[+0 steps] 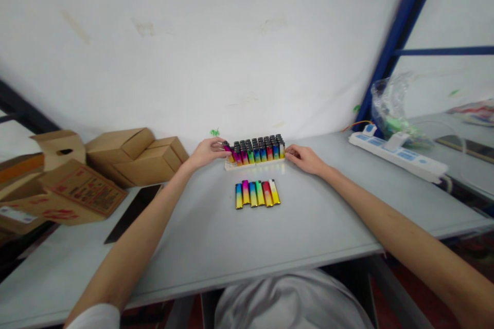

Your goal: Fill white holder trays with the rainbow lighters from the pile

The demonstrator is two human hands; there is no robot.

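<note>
A white tray (254, 165) holds several rows of upright lighters (263, 151) with black tops and shiny multicoloured bodies. At its left end, my left hand (208, 153) pinches a magenta-and-yellow lighter (227, 149), which leans slightly over the tray. My right hand (306, 159) is at the opposite end, its fingers curled against the tray's end beside the last lighters; the exact contact is partly hidden. In front of the tray, a row of several loose lighters (257, 194) lies flat on the table, in blue, pink, green, red and white fading to yellow.
Cardboard boxes (131, 157) and an open printed carton (77, 190) stand on the left, with a dark flat panel (133, 213) beside them. A white power strip (399, 157) and a clear plastic bag (393, 103) are on the right. Behind the grey table (216, 236) rises a white wall.
</note>
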